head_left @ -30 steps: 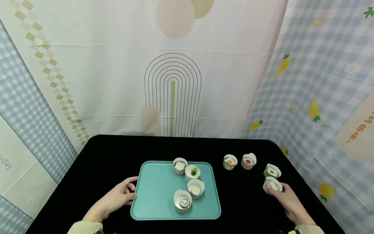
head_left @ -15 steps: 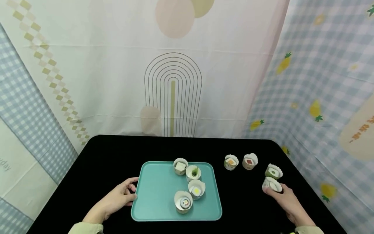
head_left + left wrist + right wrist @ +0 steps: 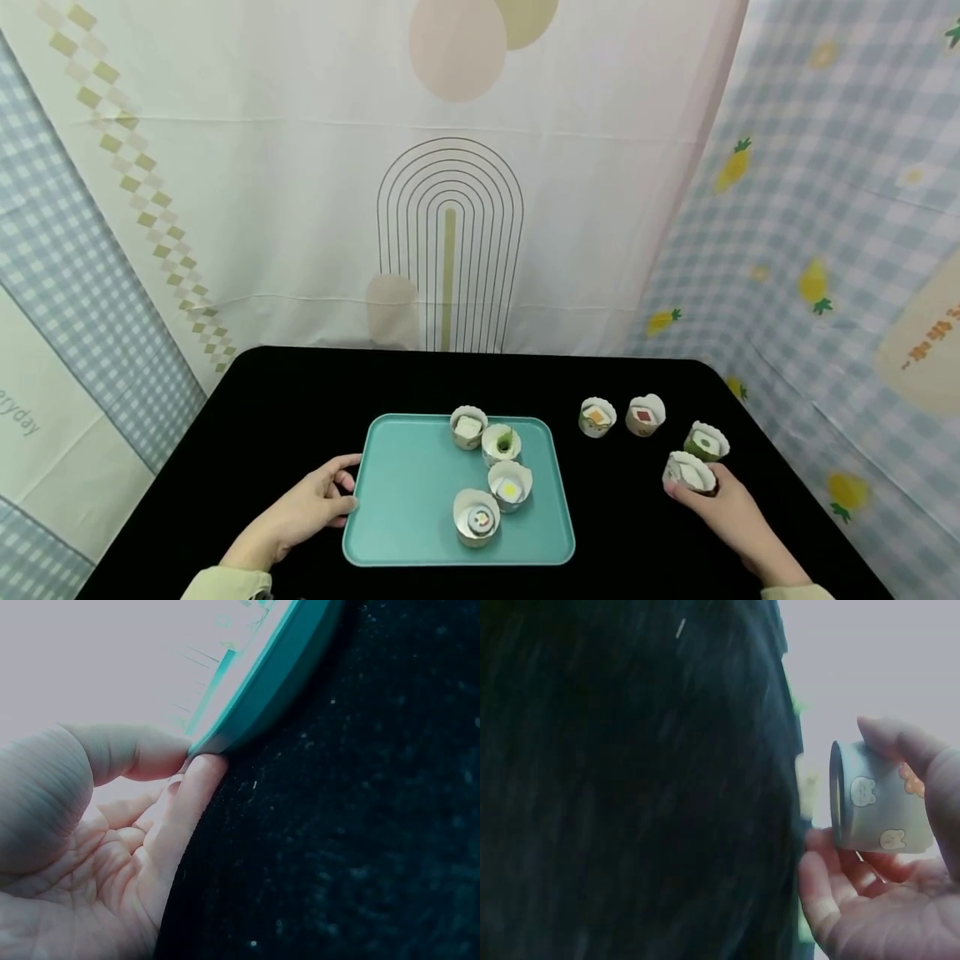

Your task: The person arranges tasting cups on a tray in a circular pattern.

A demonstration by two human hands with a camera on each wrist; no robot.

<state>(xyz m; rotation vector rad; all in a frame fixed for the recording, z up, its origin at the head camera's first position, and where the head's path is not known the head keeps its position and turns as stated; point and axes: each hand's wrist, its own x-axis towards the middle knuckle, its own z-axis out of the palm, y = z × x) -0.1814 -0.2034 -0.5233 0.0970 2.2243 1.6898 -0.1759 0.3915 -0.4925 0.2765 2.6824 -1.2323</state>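
Observation:
My right hand [image 3: 742, 521] grips a paper baking cup [image 3: 885, 806] printed with small bear faces, thumb on one side and fingers on the other. In the head view this cup has a white piece inside and is close in front of a green paper cup [image 3: 701, 450]. At the left edge of the teal tray [image 3: 405, 500], my left hand [image 3: 303, 508] pinches the rim between thumb and finger, as the left wrist view shows. On the tray's right half stand several paper cups with small sushi-like pieces, the nearest being a cup with a round roll [image 3: 472, 540].
Two more filled cups stand at the back right of the black table [image 3: 622, 533]: one with an orange-topped piece [image 3: 597, 425], one with a dark red-topped piece [image 3: 642, 425]. Patterned cloths [image 3: 315, 200] hang behind and beside the table.
My right hand has drawn its cup slightly left, away from the green cup. My left hand stays at the tray's edge. The head view has shifted a little.

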